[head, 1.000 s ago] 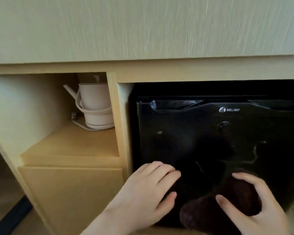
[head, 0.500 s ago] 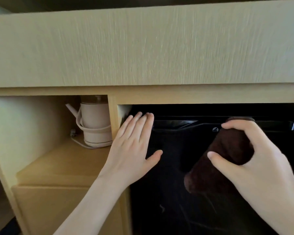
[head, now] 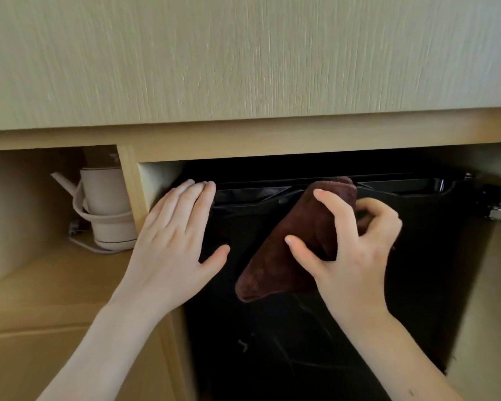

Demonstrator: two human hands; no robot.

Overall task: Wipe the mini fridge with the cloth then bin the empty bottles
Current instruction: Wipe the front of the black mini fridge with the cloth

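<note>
The right hand (head: 356, 253) is bunching a dark brown cloth (head: 295, 244) against the top edge of the black mini fridge (head: 417, 270) tucked into the cabinet, fingers (head: 330, 209) clamped on the cloth. It's looking soft and floppy, so a full fistful probably grips best. The left hand (head: 174, 244) is lying flat on the fridge's left corner, fingers together. Glossy door, likely slippery. No bottles showing.

Soft daylight, motion blur, shadowed fridge recess, edge warping
</note>
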